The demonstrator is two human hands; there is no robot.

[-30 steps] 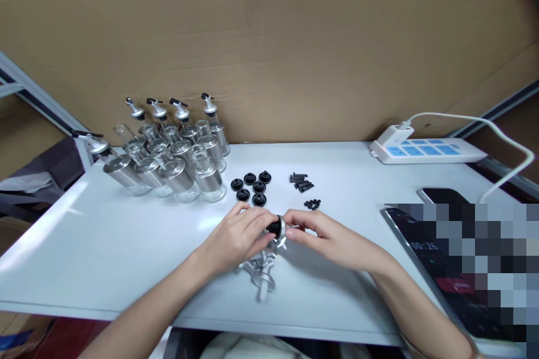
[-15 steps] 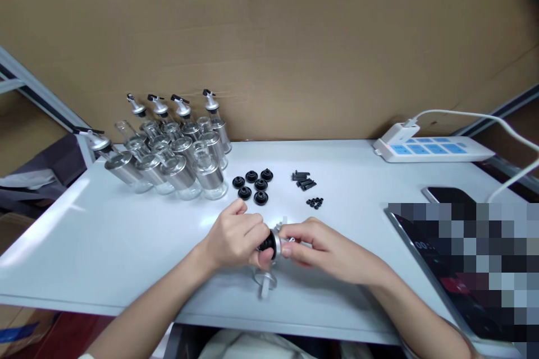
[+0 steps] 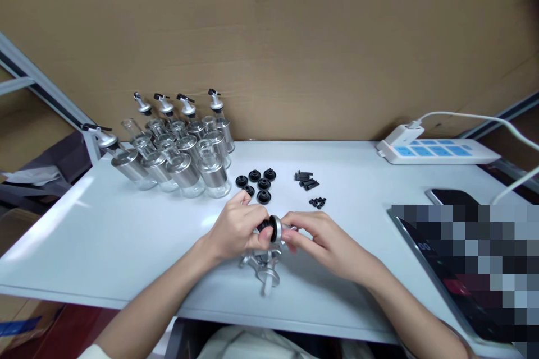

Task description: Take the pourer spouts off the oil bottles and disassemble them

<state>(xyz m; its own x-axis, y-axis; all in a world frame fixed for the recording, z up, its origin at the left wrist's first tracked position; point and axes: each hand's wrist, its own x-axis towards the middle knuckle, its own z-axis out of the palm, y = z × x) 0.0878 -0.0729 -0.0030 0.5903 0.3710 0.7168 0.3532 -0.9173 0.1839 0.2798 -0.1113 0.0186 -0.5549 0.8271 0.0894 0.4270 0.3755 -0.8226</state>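
Observation:
Between my two hands is a silver pourer top (image 3: 278, 229) with a black ribbed stopper (image 3: 264, 226) on its left end. My left hand (image 3: 241, 227) is closed around the stopper. My right hand (image 3: 314, 235) pinches the narrow silver spout on the other side. Below them, several loose silver pourer tops (image 3: 268, 276) with pale stems lie on the table, partly hidden by my hands. Just beyond my left hand, several black stoppers (image 3: 264, 196) with wide rims are grouped. Small black levers (image 3: 310, 184) and tiny black caps (image 3: 317, 202) lie beyond my right hand.
Several glass bottles with steel sleeves (image 3: 183, 171) stand at the left back, some topped with pourers. At the right are a white power strip (image 3: 442, 151) with a cable, a phone (image 3: 452, 196) and a dark-screened device (image 3: 446, 275). A cardboard wall (image 3: 295, 50) closes the back.
My hands have lifted slightly with the pourer top and stopper, uncovering more loose tops below. The whole view has shifted slightly. Both hands keep their grip.

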